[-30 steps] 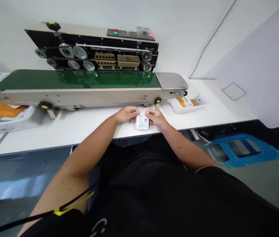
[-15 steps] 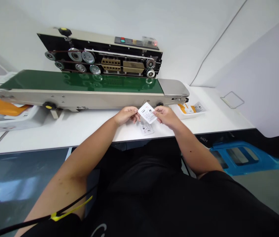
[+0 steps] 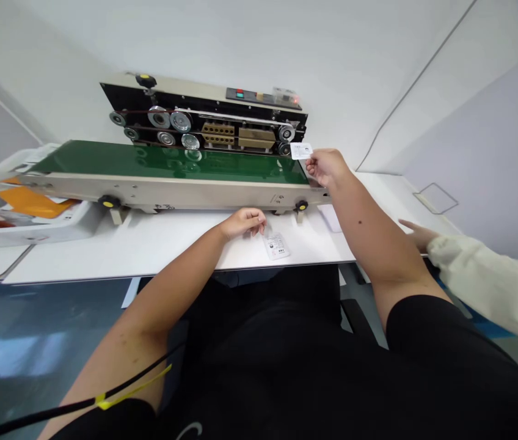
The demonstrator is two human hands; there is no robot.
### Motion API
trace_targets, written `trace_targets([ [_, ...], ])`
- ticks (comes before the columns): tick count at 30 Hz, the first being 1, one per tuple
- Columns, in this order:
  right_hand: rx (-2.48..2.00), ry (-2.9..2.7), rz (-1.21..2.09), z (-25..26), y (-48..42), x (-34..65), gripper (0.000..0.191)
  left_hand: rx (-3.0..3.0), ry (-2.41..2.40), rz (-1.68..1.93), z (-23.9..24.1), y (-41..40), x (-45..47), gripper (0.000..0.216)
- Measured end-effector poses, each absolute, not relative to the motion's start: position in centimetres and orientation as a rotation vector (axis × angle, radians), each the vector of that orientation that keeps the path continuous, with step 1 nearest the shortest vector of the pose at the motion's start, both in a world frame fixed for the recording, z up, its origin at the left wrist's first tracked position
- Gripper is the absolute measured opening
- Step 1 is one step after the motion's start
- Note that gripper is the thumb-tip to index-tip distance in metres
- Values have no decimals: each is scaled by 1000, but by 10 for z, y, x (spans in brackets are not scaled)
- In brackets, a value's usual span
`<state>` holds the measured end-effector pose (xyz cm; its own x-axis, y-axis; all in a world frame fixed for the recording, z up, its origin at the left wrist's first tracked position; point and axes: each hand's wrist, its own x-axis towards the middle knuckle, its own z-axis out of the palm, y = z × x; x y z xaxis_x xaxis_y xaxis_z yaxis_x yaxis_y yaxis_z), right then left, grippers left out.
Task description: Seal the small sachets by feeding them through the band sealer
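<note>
Leaving the left hand (image 3: 243, 221), the right hand (image 3: 327, 168) had carried a small white sachet (image 3: 301, 151), pinched at its edge, up to the band sealer (image 3: 204, 122); the left hand lay half curled and empty on the surface (image 3: 171, 238) beside a second sachet (image 3: 276, 245).

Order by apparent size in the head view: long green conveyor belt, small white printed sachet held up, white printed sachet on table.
Long green conveyor belt
White table sachet, white held sachet: alike; nearness blurs ranking.

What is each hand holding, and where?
The right hand pinches a small white packet by its right edge; the left hand holds nothing.
</note>
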<state>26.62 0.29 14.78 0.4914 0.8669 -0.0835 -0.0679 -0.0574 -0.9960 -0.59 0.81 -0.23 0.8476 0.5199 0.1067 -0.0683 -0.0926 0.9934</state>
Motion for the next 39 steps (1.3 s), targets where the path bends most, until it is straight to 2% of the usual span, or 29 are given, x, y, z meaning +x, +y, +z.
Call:
trace_targets([
  [8, -1374, -666, 980, 142, 29, 254, 25, 1638, 356, 492, -3, 9, -7, 39],
  [14, -1364, -746, 987, 138, 35, 246, 10, 1641, 363, 484, -4, 10, -7, 44],
  [16, -1397, -836, 894, 135, 31, 247, 14, 1660, 375, 485, -4, 11, -8, 44],
  [21, -1329, -1123, 520, 110, -16, 240, 41, 1702, 423, 486, -5, 11, -7, 46],
  [23, -1291, -1236, 412, 91, -49, 227, 42, 1700, 444, 480, -6, 11, -6, 47],
  [26, -1290, -1443, 258, 53, -99, 206, 31, 1710, 437, 504, -7, 12, -5, 50],
  [29, -1271, -1835, 313, 14, -134, 192, 33, 1721, 417, 512, -8, 12, -6, 50],
  [35, -1301, -2143, 450, -31, -160, 194, 78, 1705, 428, 479, -8, 15, -8, 45],
  [37, -1274, -2128, 516, -33, -162, 196, 75, 1705, 429, 485, -9, 15, -8, 45],
  [39, -1214, -2096, 611, -31, -163, 198, 60, 1704, 436, 487, -9, 15, -8, 44],
])
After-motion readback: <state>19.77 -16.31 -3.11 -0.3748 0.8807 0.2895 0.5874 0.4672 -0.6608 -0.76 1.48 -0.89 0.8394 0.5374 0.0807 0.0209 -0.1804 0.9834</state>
